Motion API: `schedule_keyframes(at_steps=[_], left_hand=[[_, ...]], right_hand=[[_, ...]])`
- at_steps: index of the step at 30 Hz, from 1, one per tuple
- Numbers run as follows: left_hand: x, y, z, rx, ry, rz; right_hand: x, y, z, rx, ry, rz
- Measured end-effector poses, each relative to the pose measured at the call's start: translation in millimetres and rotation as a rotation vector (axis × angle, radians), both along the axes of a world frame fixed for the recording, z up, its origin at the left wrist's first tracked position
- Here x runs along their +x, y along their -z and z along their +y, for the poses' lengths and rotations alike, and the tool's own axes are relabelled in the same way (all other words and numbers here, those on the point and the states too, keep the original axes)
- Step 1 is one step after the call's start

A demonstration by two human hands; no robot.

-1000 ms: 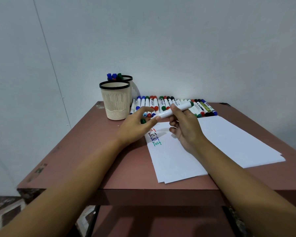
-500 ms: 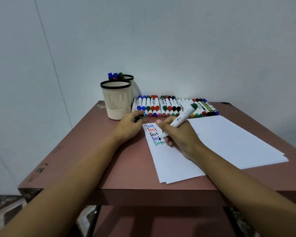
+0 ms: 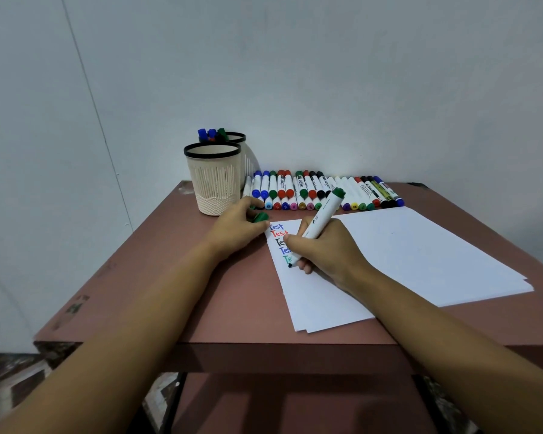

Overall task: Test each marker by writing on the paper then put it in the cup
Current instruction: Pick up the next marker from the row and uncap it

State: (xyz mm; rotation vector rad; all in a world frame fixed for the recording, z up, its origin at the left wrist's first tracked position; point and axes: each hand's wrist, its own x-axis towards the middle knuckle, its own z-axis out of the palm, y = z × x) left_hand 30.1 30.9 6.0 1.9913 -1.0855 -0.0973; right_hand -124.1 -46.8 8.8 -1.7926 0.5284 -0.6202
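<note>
My right hand [image 3: 325, 249] grips an uncapped white marker with a green end [image 3: 322, 216], its tip down on the white paper [image 3: 405, 252] just below several coloured "Test" lines [image 3: 278, 233]. My left hand [image 3: 237, 225] rests on the table at the paper's top left corner and holds the marker's green cap [image 3: 260, 217]. A cream cup with a black rim [image 3: 213, 180] stands at the back left. Behind it a second cup [image 3: 243, 151] holds blue and green markers.
A row of several capped markers [image 3: 323, 191] lies along the wall behind the paper. The brown table [image 3: 170, 277] ends close in front of me, and the wall closes off the back and left.
My right hand swung the marker from level above the paper to tip down on it and moved down the sheet. My left hand pulled back to the paper's corner with the cap.
</note>
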Motion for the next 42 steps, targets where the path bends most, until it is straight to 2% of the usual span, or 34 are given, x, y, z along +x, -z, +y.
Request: schedule_keyframes(at_steps=[9, 14, 22, 29, 35, 42], left_hand=[[0.0, -0.1, -0.4, 0.005, 0.001, -0.005], [0.3, 0.5, -0.9, 0.005, 0.002, -0.004], [0.4, 0.8, -1.3, 0.011, 0.006, 0.001], [1.4, 1.2, -1.8, 0.002, 0.003, -0.025], [2.0, 0.5, -3.3, 0.037, 0.002, -0.071], [2.6, 0.7, -3.3, 0.060, 0.010, -0.096]], right_hand=[[0.1, 1.8, 2.8, -0.099, 0.052, 0.024], [-1.5, -0.2, 1.4, -0.020, 0.010, -0.030], [-2.2, -0.2, 4.5, -0.067, -0.020, 0.040], [-2.3, -5.1, -3.1, 0.199, 0.072, -0.168], [-0.5, 0.4, -1.1, 0.035, 0.075, -0.022], [0.0, 1.8, 3.2, -0.072, 0.061, 0.019]])
